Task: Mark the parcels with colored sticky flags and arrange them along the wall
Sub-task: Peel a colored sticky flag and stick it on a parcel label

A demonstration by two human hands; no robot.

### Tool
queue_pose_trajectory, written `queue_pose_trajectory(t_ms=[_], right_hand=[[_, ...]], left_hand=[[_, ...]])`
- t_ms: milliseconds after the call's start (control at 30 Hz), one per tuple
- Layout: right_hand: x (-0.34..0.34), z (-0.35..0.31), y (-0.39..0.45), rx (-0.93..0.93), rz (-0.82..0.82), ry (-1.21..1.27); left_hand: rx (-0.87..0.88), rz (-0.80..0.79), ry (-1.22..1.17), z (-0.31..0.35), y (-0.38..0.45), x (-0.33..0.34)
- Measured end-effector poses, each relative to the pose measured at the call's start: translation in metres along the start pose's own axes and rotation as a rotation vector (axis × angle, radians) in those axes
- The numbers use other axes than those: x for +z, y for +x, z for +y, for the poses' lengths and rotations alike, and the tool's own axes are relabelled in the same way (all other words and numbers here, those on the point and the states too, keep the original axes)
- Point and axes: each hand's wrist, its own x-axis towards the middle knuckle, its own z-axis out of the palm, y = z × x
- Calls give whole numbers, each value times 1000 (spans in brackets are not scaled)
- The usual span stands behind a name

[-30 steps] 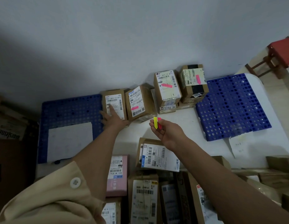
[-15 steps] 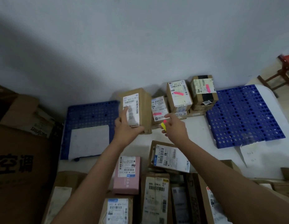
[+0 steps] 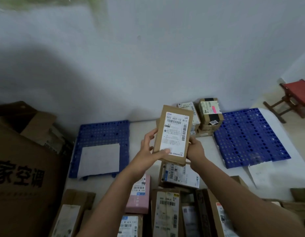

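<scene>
A person holds a brown cardboard parcel upright in the air with both hands, its white shipping label facing the camera. The left hand grips the parcel's left edge, thumb pressed on the label's lower corner, fingers curled behind. The right hand clasps the lower right edge; its fingers are mostly hidden behind the box. Beyond the parcel, against the far wall, stand more parcels; one taped box carries a pink flag. A blue perforated mat lies to the right, another blue mat to the left with white paper on it. More labelled parcels crowd the near edge of the white surface.
</scene>
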Motion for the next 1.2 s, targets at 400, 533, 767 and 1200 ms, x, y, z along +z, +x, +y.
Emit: queue_pose_trajectory(t_ms=[400,533,767,1200], right_hand=[[-21,3,-15,-256,76,-627],[-20,2,-17,-289,67,-775],[-15,0,-16,-318,72,-708],[-48,29,-25,-76,308,-169]], left_hand=[[-99,-21,-390,-34,-11,-1],[-94,-7,-401,-36,-13,-1],[-128,-19,-333,-28,-15,-2],[-247,-245,188,-34,-26,44]])
